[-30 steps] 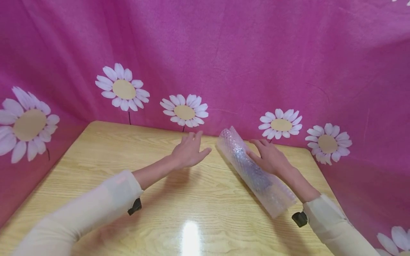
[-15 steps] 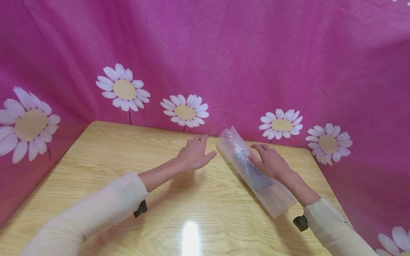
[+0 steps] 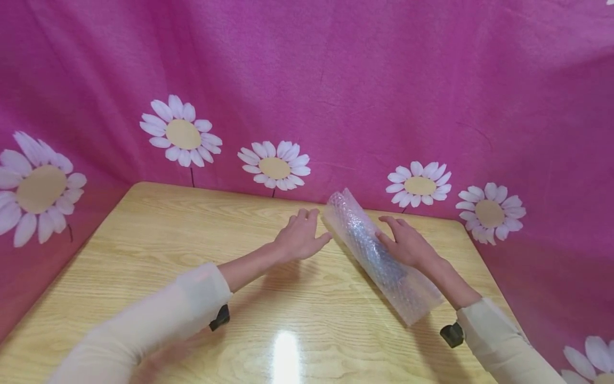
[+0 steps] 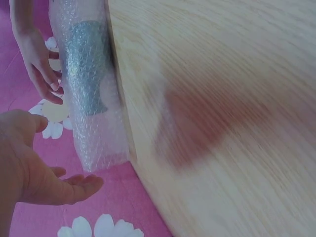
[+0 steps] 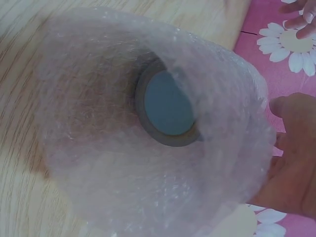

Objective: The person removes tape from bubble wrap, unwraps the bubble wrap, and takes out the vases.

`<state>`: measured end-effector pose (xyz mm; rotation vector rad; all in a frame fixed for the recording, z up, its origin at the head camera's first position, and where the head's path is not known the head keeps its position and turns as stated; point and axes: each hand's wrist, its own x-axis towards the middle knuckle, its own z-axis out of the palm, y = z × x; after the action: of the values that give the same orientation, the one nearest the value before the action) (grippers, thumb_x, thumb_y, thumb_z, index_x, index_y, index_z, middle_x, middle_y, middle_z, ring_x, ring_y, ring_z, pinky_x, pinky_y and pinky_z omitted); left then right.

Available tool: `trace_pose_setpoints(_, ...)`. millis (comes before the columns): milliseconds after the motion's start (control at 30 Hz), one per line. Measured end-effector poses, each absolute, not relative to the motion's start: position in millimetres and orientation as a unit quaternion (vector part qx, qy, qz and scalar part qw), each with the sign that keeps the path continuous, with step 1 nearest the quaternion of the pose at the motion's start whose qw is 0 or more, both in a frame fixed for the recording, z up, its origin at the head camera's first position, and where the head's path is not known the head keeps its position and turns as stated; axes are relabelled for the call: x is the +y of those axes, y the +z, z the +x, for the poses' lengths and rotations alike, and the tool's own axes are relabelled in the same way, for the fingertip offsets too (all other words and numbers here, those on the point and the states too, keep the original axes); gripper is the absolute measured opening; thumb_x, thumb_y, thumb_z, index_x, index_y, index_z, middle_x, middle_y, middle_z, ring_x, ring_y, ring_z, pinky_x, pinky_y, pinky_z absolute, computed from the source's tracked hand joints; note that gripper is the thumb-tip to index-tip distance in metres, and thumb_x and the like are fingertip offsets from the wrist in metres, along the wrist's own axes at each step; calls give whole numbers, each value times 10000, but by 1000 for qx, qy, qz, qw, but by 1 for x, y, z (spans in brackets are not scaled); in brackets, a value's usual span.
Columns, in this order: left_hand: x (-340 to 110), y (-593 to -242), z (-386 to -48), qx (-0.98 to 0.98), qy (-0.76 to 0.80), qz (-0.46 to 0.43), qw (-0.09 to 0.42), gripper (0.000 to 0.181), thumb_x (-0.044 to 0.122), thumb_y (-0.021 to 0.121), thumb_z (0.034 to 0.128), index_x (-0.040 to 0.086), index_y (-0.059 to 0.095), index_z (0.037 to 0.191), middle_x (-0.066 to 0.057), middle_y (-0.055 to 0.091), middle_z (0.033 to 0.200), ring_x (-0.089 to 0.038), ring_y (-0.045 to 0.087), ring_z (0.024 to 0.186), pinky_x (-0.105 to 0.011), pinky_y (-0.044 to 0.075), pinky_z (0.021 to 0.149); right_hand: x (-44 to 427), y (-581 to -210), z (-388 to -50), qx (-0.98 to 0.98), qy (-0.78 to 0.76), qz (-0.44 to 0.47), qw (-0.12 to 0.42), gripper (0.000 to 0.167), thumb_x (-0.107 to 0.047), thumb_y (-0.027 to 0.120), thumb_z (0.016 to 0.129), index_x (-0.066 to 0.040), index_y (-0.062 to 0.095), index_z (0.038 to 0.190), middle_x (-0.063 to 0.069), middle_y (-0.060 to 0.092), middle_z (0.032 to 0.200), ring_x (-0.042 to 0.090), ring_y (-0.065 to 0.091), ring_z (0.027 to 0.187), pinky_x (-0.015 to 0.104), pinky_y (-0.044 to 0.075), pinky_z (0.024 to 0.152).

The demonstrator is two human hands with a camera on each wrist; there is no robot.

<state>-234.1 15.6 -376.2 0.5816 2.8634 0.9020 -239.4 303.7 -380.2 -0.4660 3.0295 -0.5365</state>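
A roll of clear bubble wrap (image 3: 384, 266) lies slanted on the table's right half. Inside it shows a bluish-grey cylindrical thing (image 4: 86, 64); its round end (image 5: 169, 103), a blue disc with a grey rim, faces the wrap's near opening. I see my left hand (image 3: 303, 237) with fingers extended, left of the roll and apart from it, above the table. My right hand (image 3: 408, 245) is at the roll's right side, fingers relaxed and slightly bent, thumb over the plastic. Whether that thumb touches the wrap I cannot tell. Neither hand grips anything.
The light wood-grain table (image 3: 201, 224) has rounded far corners. A magenta cloth (image 3: 336, 96) with white daisies hangs along its back and sides. A bright light reflection (image 3: 286, 357) falls near the front. Black wrist devices (image 3: 452, 335) sit below both sleeve cuffs.
My left hand has moved right and slightly nearer to me, closing in on the roll. The right hand has shifted only a little. The bubble wrap stays in place.
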Motion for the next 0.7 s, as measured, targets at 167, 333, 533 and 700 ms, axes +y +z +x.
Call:
trace_pose_setpoints(167,22,-379,-233,932,302,197,34,691,412,569,980,0,361,1494,-237,420,1421,-402,478,1227,-545,528,870,306,-381,-239,972,-178,-151,15,484,-244,501,1040,0,432,1451,300,459,1418,473,429,1306,627,353,1061)
trace_pose_setpoints(333,28,-381,-231,926,320,199,41,710,391,575,983,-15,334,1513,-251,426,1416,-398,485,1231,-534,516,910,307,-381,-237,971,-184,-152,16,443,-174,478,1036,16,442,1433,318,486,1382,480,430,1301,623,345,1069)
trace_pose_setpoints(533,34,-386,-231,921,337,190,58,738,413,585,985,-11,317,1526,-273,433,1420,-416,493,1243,-527,487,971,310,-382,-237,967,-199,-159,25,439,-142,471,1025,35,440,1425,324,509,1361,486,440,1289,623,346,1068)
trace_pose_setpoints(700,37,-391,-234,917,344,194,61,732,415,571,990,-34,325,1512,-288,455,1396,-423,512,1230,-506,476,994,313,-386,-239,960,-217,-172,40,460,-124,476,1022,71,404,1433,356,498,1353,501,453,1272,621,354,1060)
